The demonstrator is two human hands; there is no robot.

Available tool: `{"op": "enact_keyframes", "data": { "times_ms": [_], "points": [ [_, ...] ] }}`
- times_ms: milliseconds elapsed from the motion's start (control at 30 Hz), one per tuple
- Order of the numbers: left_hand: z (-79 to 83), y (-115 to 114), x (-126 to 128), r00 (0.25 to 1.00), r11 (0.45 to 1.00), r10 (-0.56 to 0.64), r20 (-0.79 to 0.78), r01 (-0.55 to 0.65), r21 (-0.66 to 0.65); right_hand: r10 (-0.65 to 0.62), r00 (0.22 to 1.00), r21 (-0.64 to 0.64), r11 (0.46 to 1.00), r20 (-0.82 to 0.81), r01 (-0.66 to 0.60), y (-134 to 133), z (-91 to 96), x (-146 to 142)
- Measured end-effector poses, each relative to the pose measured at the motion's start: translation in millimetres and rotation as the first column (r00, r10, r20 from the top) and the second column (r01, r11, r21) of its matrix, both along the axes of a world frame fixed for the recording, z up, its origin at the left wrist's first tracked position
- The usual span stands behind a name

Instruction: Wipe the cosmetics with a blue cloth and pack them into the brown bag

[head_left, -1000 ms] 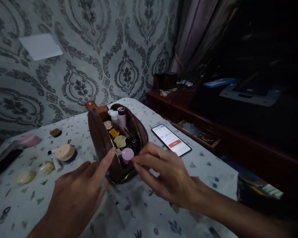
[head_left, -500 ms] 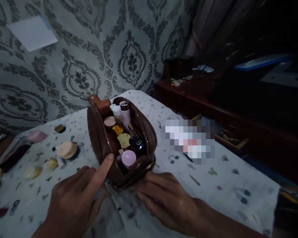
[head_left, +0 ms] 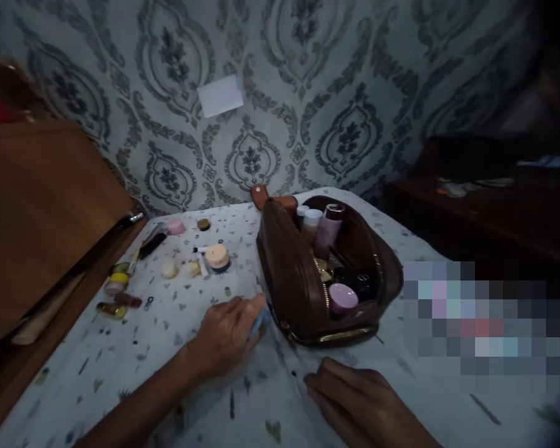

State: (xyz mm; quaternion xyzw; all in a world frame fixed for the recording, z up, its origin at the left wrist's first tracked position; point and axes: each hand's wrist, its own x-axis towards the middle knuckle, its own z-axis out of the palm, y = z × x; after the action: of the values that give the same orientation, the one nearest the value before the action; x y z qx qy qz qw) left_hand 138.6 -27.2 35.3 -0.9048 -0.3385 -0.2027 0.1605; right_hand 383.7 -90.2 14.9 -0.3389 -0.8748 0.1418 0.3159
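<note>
A brown cosmetic bag stands unzipped on the patterned sheet, packed with make-up. Inside I see a pink-lidded jar, a black compact, a pink bottle with a dark shiny cap and a white-capped bottle. My left hand is at the bag's left front corner, closed on a small light-blue thing that looks soft; its kind is unclear. In front of the bag, my right hand rests low over the sheet, fingers pressed together. Whatever they may hold is hidden.
Left on the sheet lie a cream-lidded jar, a pink item, a black brush, a yellow-banded jar and other small cosmetics. A brown wooden board borders the left. Dark furniture and a blurred-out patch are right.
The view has swung left, so the bag appears further right. My left hand's index finger no longer points out along the bag's edge. My right hand has drawn back from the bag's front.
</note>
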Motion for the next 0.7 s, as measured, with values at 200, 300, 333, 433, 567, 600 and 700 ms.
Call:
{"op": "enact_keyframes", "data": {
  "times_ms": [200, 300, 333, 433, 567, 600, 700],
  "points": [
    [-5.4, 19.4, -59.2, 0.910, 0.882, 0.379, -0.166, -0.410, -0.234, 0.112, 0.993, -0.091, 0.990, 0.028, -0.109, 5.5, 1.8, -41.1],
    [-6.8, 29.2, -78.9, 0.846, 0.802, 0.519, -0.120, -0.531, -0.274, 0.149, 0.989, -0.152, 0.977, 0.008, -0.146, 11.4, 3.8, -68.3],
    [-7.8, 31.5, -83.5, 0.834, 0.786, 0.540, -0.114, -0.548, -0.286, 0.156, 0.988, -0.169, 0.973, -0.005, -0.155, 14.0, 5.2, -78.0],
    [-11.8, 36.3, -91.5, 0.811, 0.747, 0.570, -0.132, -0.578, -0.329, 0.178, 0.983, -0.231, 0.956, -0.041, -0.183, 23.9, 11.1, -108.8],
    [-16.8, 38.9, -92.9, 0.787, 0.710, 0.600, -0.142, -0.606, -0.358, 0.140, 0.980, -0.335, 0.925, -0.141, -0.180, 39.4, 13.2, -149.3],
    [-17.7, 39.1, -92.6, 0.785, 0.709, 0.604, -0.138, -0.608, -0.358, 0.112, 0.977, -0.370, 0.913, -0.180, -0.173, 43.1, 10.8, -157.7],
    [-19.8, 38.8, -92.7, 0.784, 0.712, 0.610, -0.117, -0.607, -0.354, 0.000, 0.956, -0.470, 0.871, -0.293, -0.144, 51.6, -2.3, -175.0]
  ]
}}
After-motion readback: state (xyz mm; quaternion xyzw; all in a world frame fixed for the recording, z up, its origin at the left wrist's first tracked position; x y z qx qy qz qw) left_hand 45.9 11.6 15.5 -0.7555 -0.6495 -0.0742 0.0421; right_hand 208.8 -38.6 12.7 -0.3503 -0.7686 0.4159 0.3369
